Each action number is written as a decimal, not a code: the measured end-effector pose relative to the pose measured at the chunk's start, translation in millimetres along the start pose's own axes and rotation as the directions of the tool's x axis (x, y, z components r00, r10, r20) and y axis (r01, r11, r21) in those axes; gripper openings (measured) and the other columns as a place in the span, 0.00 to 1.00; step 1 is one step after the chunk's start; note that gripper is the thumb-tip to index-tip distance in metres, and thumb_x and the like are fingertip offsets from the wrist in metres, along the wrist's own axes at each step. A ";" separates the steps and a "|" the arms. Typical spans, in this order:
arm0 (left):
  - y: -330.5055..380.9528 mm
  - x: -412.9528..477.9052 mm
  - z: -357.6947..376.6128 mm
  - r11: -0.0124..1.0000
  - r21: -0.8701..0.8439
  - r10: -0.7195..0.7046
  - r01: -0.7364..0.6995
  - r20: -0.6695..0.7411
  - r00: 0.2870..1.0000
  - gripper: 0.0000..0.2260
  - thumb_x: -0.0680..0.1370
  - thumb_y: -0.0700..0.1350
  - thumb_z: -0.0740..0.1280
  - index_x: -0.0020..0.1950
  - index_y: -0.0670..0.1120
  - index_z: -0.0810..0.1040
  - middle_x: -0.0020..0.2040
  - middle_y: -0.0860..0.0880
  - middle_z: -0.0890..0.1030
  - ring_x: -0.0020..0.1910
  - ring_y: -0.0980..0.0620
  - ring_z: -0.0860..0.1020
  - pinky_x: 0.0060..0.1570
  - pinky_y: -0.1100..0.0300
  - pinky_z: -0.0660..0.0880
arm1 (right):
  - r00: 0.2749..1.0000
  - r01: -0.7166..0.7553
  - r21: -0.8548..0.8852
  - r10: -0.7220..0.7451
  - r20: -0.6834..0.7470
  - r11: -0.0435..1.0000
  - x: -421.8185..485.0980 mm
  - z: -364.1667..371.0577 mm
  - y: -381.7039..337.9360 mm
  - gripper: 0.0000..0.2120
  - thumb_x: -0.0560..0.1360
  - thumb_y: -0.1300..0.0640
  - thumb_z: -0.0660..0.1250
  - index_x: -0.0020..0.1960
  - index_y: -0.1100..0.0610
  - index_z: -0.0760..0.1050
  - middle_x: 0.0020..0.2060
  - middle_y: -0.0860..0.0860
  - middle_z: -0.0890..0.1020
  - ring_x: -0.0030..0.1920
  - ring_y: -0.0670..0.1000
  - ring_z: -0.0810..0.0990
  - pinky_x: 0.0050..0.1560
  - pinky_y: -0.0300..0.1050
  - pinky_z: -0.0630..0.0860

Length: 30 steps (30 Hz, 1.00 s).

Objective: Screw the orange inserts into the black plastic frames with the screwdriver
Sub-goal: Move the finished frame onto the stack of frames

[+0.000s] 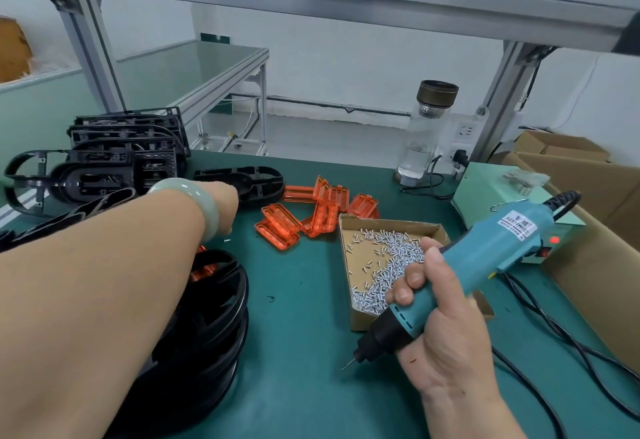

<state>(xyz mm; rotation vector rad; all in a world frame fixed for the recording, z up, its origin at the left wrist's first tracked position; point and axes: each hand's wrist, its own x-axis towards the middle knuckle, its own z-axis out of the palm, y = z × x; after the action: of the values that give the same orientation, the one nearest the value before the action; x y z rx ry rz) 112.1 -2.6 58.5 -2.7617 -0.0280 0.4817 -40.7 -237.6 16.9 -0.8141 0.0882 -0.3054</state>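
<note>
Several black plastic frames [128, 147] are stacked at upper left of the green bench [304, 334]. One more frame [258, 180] is laid flat at centre, and another stack [221, 303] is seen at lower left, partly hidden by the left forearm. An orange piece shows in its top. Orange inserts [311, 217] are heaped loose at centre, just beside the centre frame and touching the cardboard tray [360, 321] of silver screws [398, 258]. They are translucent and rectangular w/ rounded corners.

A glass bottle [424, 140] is stood at the bench's far edge. A pale green control unit [491, 192] w/ a red lamp lit and brown cartons [588, 175] are at right.

The teal screwdriver [485, 255] is gripped by the right hand [446, 327], fingers wrapped round the body, bit tilted down-left above the mat. The left hand [221, 203], w/ a pale bangle [194, 199] at the wrist, is stretched toward the centre frame. Its fingers are hidden, so grip can't be told.
</note>
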 end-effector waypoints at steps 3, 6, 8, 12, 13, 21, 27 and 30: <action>-1.3 1.7 -4.9 1.000 -0.019 0.011 -0.011 -0.017 1.000 0.16 0.76 0.46 0.68 0.63 0.43 0.75 0.56 0.48 0.79 0.46 0.49 0.72 0.54 0.59 0.74 | 1.000 0.002 -0.003 -0.002 -0.003 1.000 0.3 0.1 0.6 0.10 0.69 0.54 0.67 0.50 0.54 0.74 0.27 0.48 0.70 0.24 0.46 0.69 0.28 0.36 0.69; 0.2 -1.3 -6.1 0.998 -0.054 0.006 -0.008 -0.037 0.999 0.08 0.74 0.47 0.70 0.39 0.45 0.74 0.39 0.50 0.75 0.42 0.49 0.74 0.45 0.59 0.74 | 1.000 -0.002 -0.004 0.002 -0.001 1.000 0.0 -0.2 0.0 0.10 0.69 0.54 0.67 0.50 0.54 0.75 0.27 0.48 0.71 0.24 0.46 0.70 0.28 0.35 0.69; 1.7 -4.6 -5.8 0.998 -0.059 0.004 -0.005 -0.027 1.000 0.13 0.74 0.47 0.70 0.34 0.46 0.70 0.34 0.51 0.72 0.40 0.49 0.74 0.39 0.60 0.73 | 1.000 0.000 -0.003 0.000 -0.005 1.000 0.4 -0.5 -0.5 0.10 0.70 0.54 0.67 0.50 0.54 0.75 0.27 0.48 0.71 0.24 0.45 0.70 0.28 0.36 0.70; 5.2 -14.1 -10.0 0.996 -0.090 0.011 -0.017 -0.075 0.997 0.11 0.73 0.43 0.67 0.32 0.46 0.69 0.32 0.50 0.71 0.33 0.50 0.72 0.33 0.60 0.70 | 1.000 0.006 0.001 -0.006 -0.004 1.000 1.6 -1.0 -2.3 0.09 0.69 0.54 0.68 0.49 0.53 0.75 0.27 0.48 0.71 0.24 0.46 0.70 0.28 0.36 0.70; 6.2 -17.1 -13.3 0.993 -0.118 0.016 -0.030 -0.115 0.993 0.10 0.73 0.41 0.65 0.32 0.45 0.69 0.32 0.49 0.71 0.31 0.51 0.71 0.32 0.60 0.69 | 1.000 0.004 0.006 -0.004 -0.002 1.000 1.8 -1.0 -2.5 0.09 0.69 0.54 0.68 0.49 0.53 0.75 0.27 0.48 0.71 0.24 0.46 0.70 0.28 0.36 0.70; 32.8 -67.2 -47.2 0.945 -0.231 0.103 -0.232 -0.463 0.881 0.01 0.71 0.40 0.64 0.41 0.44 0.76 0.39 0.47 0.77 0.39 0.46 0.76 0.37 0.54 0.73 | 0.999 -0.006 0.005 0.006 -0.037 1.000 4.9 -3.2 -6.8 0.11 0.68 0.54 0.69 0.50 0.53 0.74 0.28 0.48 0.71 0.24 0.46 0.70 0.28 0.36 0.69; 60.0 -127.3 -27.6 0.928 -0.182 0.103 -0.325 -0.714 0.693 0.14 0.73 0.45 0.68 0.58 0.51 0.74 0.53 0.51 0.73 0.55 0.47 0.74 0.44 0.54 0.71 | 0.996 0.006 0.001 -0.006 -0.088 1.000 6.6 -8.2 -15.2 0.11 0.71 0.56 0.69 0.53 0.55 0.74 0.28 0.48 0.71 0.24 0.46 0.69 0.27 0.36 0.69; 62.5 -150.0 -10.7 0.895 -0.177 0.103 -0.409 -0.811 0.576 0.11 0.72 0.44 0.68 0.53 0.50 0.75 0.48 0.51 0.73 0.50 0.48 0.74 0.43 0.51 0.76 | 0.991 0.021 -0.012 -0.023 -0.128 1.000 9.4 -13.5 -21.2 0.07 0.76 0.57 0.67 0.53 0.55 0.74 0.28 0.47 0.71 0.24 0.45 0.69 0.26 0.35 0.68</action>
<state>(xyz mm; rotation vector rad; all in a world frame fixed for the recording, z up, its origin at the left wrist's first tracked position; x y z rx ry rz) -28.1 -76.5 96.3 -3.0720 0.5757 -0.8194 -39.3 -263.6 23.5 -0.8058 0.2017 -0.3785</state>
